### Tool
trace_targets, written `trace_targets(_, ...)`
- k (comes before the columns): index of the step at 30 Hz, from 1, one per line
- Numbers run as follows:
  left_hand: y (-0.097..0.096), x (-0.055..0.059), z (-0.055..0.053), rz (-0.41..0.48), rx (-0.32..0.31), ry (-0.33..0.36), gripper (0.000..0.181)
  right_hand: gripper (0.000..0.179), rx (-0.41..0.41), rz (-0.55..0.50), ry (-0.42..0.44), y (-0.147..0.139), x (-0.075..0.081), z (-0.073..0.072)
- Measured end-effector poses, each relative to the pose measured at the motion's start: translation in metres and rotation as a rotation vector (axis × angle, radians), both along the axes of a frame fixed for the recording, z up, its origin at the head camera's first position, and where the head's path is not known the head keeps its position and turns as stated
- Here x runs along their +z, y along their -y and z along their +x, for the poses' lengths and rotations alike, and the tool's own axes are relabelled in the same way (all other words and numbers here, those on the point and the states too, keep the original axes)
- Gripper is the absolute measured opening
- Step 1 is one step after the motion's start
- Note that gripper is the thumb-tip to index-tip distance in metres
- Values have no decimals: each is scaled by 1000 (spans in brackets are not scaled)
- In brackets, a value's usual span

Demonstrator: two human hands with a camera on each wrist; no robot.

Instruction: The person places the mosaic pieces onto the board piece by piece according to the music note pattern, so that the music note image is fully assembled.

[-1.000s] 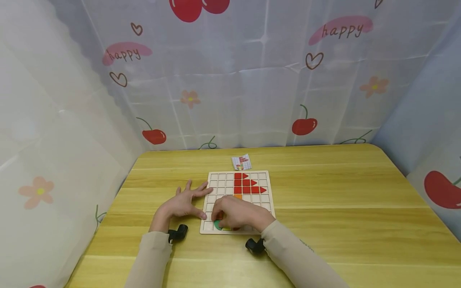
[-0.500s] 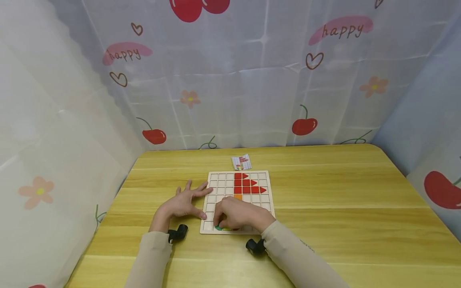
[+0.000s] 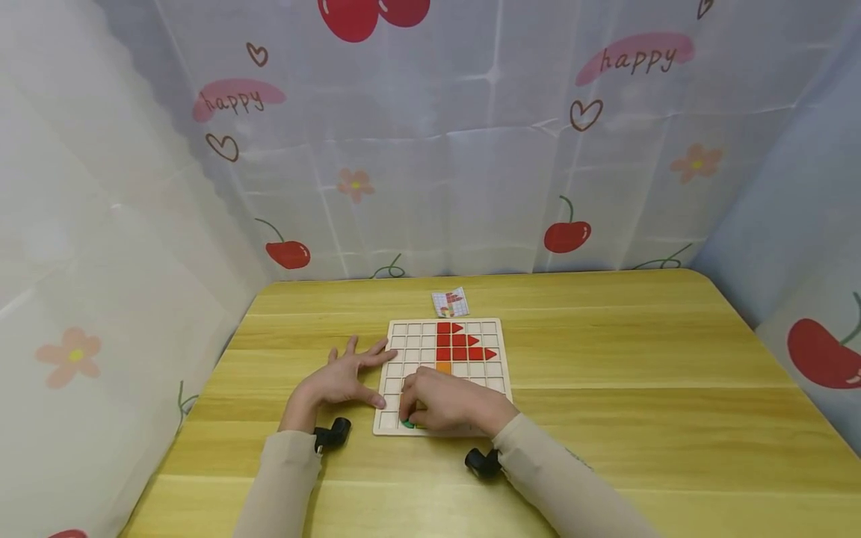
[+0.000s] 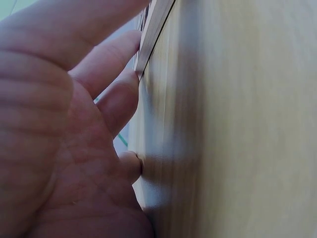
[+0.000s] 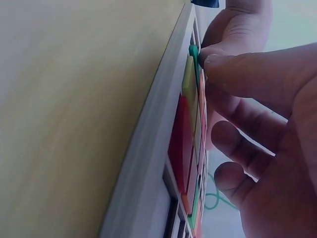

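A pale gridded board [image 3: 410,341] lies on the table; in the head view, rows of red squares ending in red pointed pieces [image 3: 460,354] fill its upper cells, above an orange square [image 3: 444,368]. My right hand [image 3: 447,400] pinches a green piece [image 3: 408,424] at the board's near left part, thumb and index finger on it. Beside it in the right wrist view lie a yellow piece [image 5: 188,79] and a red piece [image 5: 180,144]. Spread fingers of my left hand [image 3: 339,379] touch the board's left edge. My right hand hides the board's lower middle.
A small card [image 3: 451,302] printed with a coloured grid pattern lies behind the board. Wood-grain table surface [image 3: 619,359] surrounds the board. A patterned curtain [image 3: 430,179] hangs at the back. Black wrist cameras [image 3: 332,433] sit at both cuffs.
The green piece was more visible a second ago; my right fingers have shifted slightly right and down over it, covering more. My left hand has stayed in place.
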State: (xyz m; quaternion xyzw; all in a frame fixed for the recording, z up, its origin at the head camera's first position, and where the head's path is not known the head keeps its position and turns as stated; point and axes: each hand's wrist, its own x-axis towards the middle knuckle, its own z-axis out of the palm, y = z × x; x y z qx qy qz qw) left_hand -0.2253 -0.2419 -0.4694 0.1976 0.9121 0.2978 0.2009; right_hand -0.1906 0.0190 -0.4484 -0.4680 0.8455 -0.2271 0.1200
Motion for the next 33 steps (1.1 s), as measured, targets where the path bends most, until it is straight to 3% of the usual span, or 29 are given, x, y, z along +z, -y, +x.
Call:
trace_targets(13, 2, 0, -1, -19, -1, -17, 98, 17, -28, 10, -23, -21, 2, 5)
trace_targets(22, 1, 1, -2, -28, -19, -31, 82, 15, -68, 17, -13, -55, 0, 0)
trace_targets(29, 2, 7, -5, -87, -40, -17, 98, 19, -89, -12, -8, -96, 3, -5)
trace_targets(33, 0, 16, -7, -138, -43, 1, 108, 21, -163, -8, -26, -121, 12, -6)
